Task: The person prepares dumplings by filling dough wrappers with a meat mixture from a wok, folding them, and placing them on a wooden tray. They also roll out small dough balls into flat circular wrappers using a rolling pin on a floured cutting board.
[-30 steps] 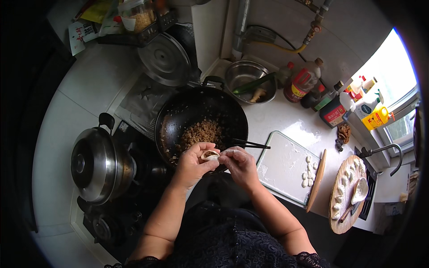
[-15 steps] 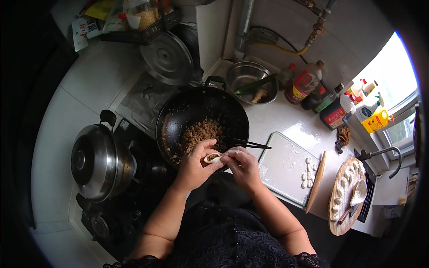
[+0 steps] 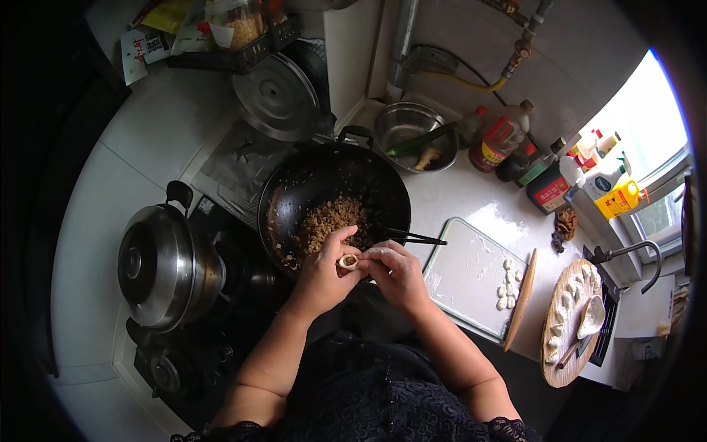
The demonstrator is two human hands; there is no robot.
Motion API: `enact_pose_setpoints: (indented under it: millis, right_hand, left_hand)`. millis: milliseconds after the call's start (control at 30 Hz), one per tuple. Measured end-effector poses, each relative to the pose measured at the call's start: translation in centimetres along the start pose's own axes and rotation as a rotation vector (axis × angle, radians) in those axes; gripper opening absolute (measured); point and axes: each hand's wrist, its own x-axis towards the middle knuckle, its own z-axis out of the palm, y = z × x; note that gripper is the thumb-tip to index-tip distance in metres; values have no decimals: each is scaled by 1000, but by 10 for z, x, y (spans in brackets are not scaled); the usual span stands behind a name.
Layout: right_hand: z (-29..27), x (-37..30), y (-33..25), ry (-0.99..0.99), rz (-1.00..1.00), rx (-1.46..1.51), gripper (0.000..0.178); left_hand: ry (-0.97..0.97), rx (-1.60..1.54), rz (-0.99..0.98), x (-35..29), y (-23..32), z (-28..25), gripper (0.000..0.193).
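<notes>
A small dumpling [image 3: 347, 261] with brown filling showing in its opening sits between my two hands. My left hand [image 3: 324, 272] cups it, fingers curled around its left side. The fingertips of my right hand [image 3: 396, 271], dusted with flour, pinch the right edge of its wrapper. Just beyond my hands is a black wok [image 3: 283, 191] with crumbly brown filling [image 3: 335, 217] on its bottom. Dark chopsticks [image 3: 416, 237] rest over the wok's right rim.
Right of the wok lies a floury cutting board [image 3: 464, 258] with several dough pieces [image 3: 507, 283] and a rolling pin [image 3: 521, 300]. A round woven tray [image 3: 554, 372] holds shaped dumplings and a scoop. A lidded pot [image 3: 158, 265] stands left; a metal bowl [image 3: 398, 118] and bottles [image 3: 504, 136] stand behind.
The dumpling has turned slightly in my fingers, its opening now looking rounder and smaller. My right fingers have shifted a little along the wrapper's edge.
</notes>
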Motion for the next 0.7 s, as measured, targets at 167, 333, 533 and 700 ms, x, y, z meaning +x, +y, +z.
enact_pose_setpoints:
  millis: [167, 333, 533, 700]
  right_hand:
    - [3, 2, 0, 46, -23, 25, 10]
    - [2, 1, 1, 78, -38, -10, 13]
    - [2, 0, 5, 74, -29, -21, 16]
    - [2, -1, 11, 93, -78, -53, 17]
  left_hand:
    - [46, -403, -111, -2, -15, 8, 56]
    - [-60, -780, -334, -6, -30, 10, 31]
    - [5, -599, -161, -5, -36, 16, 27]
    - [-32, -419, -168, -3, -30, 12, 27]
